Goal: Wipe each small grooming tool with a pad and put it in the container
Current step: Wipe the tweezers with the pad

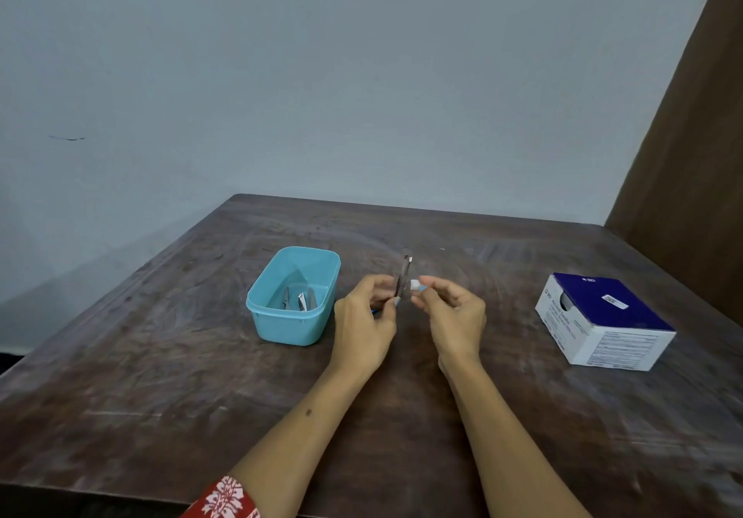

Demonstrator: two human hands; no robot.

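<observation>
My left hand (368,318) pinches a slim metal nail file (403,278) and holds it nearly upright above the table. My right hand (452,316) pinches a small white pad (415,285) just to the right of the file, close to its lower shaft. Whether pad and file touch is unclear. A light blue plastic container (295,330) stands to the left of my hands. Inside it lie a few metal grooming tools (299,300).
A blue and white box of swabs (607,322) sits at the right of the dark wooden table (161,376). A grey wall runs behind the table. A brown panel (683,155) stands at the far right.
</observation>
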